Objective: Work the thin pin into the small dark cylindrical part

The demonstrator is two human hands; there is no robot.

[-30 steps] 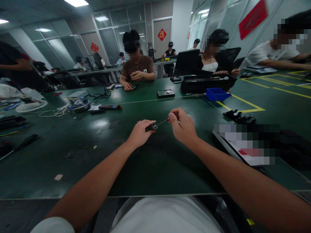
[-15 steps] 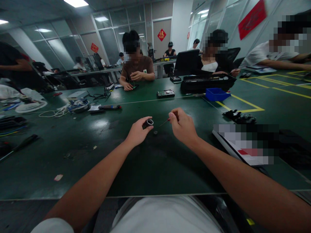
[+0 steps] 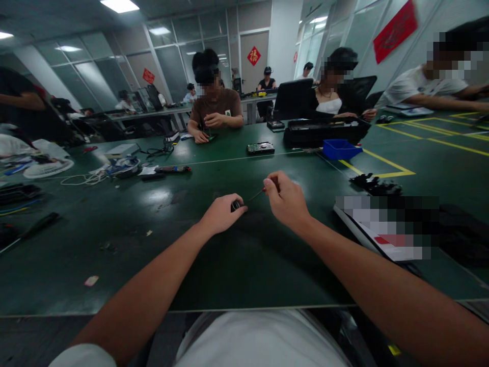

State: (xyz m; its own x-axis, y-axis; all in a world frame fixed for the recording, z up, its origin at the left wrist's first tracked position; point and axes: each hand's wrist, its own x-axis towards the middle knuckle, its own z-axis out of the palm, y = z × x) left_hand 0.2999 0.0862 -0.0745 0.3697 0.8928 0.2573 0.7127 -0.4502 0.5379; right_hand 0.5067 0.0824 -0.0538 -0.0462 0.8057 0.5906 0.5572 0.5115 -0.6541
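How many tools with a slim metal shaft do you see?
2: the red-collared tool in the right hand, and the black-handled tool on the table at far left. Others may be hidden.

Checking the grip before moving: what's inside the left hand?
The left hand holds a dark part with a pale curved rim showing; the hand covers the rest, so its full shape can't be seen.

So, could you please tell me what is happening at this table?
The left hand holds a small dark cylinder at the green table. The right hand pinches a thin tool, its shaft pointing toward the cylinder; whether they touch is hard to tell. Across the table are a co-worker in brown and a blue bin.
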